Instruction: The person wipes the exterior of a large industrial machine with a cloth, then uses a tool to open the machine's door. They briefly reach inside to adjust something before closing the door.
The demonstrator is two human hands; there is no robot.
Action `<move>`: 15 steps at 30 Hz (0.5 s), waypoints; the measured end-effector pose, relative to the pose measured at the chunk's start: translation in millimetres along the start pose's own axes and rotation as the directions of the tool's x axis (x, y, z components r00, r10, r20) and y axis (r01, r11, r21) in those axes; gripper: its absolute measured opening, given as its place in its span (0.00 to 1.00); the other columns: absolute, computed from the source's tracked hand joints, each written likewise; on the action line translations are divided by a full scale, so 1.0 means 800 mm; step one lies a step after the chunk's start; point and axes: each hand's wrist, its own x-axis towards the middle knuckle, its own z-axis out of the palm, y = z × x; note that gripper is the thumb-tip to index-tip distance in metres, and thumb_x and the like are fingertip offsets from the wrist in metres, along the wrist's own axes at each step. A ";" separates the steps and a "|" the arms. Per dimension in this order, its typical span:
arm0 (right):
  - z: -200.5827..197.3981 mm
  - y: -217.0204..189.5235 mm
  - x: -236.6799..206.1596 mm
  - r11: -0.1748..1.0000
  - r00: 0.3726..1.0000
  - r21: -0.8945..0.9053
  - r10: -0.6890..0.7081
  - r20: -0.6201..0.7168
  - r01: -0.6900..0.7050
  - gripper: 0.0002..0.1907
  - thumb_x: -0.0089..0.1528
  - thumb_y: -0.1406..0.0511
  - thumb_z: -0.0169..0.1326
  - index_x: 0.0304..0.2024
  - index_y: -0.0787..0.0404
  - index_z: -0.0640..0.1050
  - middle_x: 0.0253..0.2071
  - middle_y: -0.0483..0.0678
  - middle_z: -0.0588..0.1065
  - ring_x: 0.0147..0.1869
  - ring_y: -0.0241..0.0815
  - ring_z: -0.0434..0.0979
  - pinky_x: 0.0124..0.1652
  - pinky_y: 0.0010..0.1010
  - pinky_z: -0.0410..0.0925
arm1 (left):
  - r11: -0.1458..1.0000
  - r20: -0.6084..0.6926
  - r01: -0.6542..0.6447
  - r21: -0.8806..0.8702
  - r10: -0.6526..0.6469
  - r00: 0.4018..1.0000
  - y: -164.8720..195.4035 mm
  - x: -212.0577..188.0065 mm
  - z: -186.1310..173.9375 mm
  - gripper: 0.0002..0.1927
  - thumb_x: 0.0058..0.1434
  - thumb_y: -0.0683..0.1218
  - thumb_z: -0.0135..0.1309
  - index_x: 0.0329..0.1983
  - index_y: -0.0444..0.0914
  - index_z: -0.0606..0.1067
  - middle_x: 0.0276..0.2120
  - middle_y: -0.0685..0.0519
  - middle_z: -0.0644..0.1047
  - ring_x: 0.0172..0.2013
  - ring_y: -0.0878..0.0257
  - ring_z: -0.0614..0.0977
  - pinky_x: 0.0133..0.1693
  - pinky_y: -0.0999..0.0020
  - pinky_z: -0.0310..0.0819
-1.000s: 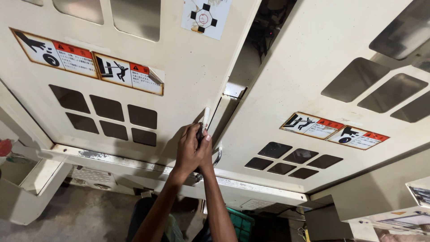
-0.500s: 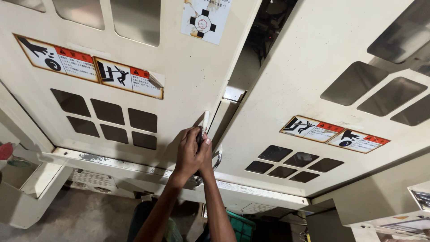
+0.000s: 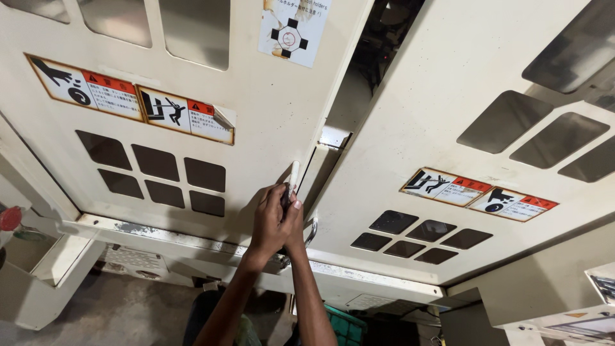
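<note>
Hands (image 3: 277, 221) clasped — left door's handle (image 3: 293, 176)

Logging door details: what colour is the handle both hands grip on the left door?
White or cream, like the door, seen in the head view: handle, left hand, right hand.

Grey concrete floor (image 3: 109, 314), stained and dusty, visible only along the lower edge beneath the machine. Standing on it at left, a cream sheet-metal cabinet (image 3: 35, 282) with an open top recess; a red knob (image 3: 9, 218) at its upper corner. Resting low against the machine base, a pale vented panel (image 3: 131, 261). Further right, in shadow, a green plastic crate (image 3: 343, 323) with a lattice wall, apparently set on the floor, though its foot is hidden. At the lower right corner, a cream housing (image 3: 544, 301) overhanging the dark floor area.
</note>
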 end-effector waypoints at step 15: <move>0.000 0.002 0.003 0.998 0.997 0.016 -0.061 0.038 0.061 0.27 0.71 0.52 0.43 0.60 0.69 0.72 0.54 0.53 0.75 0.60 0.43 0.75 0.59 0.33 0.65 | 1.000 -0.004 -0.016 0.007 0.016 1.000 -0.003 0.000 0.001 0.22 0.65 0.47 0.58 0.56 0.28 0.71 0.49 0.38 0.77 0.46 0.49 0.83 0.47 0.60 0.78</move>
